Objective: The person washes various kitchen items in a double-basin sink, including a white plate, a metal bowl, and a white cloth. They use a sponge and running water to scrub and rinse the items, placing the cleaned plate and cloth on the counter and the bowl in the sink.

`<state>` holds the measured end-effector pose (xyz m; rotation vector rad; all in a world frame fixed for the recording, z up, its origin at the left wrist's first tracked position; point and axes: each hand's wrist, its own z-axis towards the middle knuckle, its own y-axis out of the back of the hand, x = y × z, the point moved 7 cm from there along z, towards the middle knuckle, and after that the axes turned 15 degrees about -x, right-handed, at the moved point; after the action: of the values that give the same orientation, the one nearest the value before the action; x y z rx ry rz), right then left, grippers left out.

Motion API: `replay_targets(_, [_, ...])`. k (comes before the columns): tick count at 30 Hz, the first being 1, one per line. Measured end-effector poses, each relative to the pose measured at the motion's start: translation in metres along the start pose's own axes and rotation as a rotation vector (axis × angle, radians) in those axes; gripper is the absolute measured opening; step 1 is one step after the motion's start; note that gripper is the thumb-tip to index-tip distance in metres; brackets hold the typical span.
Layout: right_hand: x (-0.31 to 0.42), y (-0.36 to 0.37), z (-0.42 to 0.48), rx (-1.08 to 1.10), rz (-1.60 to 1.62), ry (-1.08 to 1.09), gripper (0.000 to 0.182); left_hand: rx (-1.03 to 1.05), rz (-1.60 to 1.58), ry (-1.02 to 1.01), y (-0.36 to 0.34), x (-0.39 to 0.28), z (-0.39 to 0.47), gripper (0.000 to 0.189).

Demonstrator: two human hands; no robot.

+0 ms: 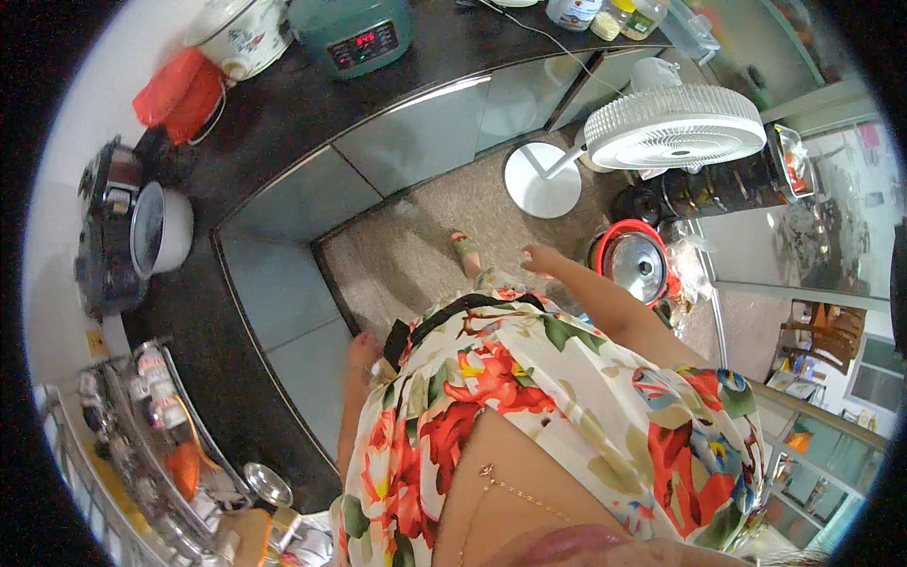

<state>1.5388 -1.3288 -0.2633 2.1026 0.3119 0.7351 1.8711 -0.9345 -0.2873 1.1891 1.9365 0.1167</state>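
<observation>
My left hand hangs low at my side, close to the grey cabinet doors. It is small and blurred, so its finger positions are unclear, and no object shows in it. On the other side, my right hand is held out over the brown floor, its fingers loosely bent and nothing visible in them. Farther ahead of it stands a white pedestal fan on a round base. To its right, a red basin on the floor holds a metal lid or bowl.
A dark countertop bends around the front and left. On it are a green electric cooker with a lit display, a patterned pot, a red bag, a white bowl and a dish rack. A cord runs to the fan.
</observation>
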Motion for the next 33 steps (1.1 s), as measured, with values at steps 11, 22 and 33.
replay_targets(11, [-0.047,0.041,0.182,-0.08,0.147,-0.083,0.048,0.134,0.357,-0.079,-0.016,-0.023,0.052,0.037])
replay_targets(22, [-0.037,0.099,0.124,-0.124,0.15,-0.372,0.053,0.133,0.534,-0.313,-0.024,-0.211,0.182,0.044])
replay_targets(33, [0.021,0.101,0.09,-0.332,0.269,-0.323,0.065,-0.217,0.961,-0.621,0.021,-0.344,0.167,0.034])
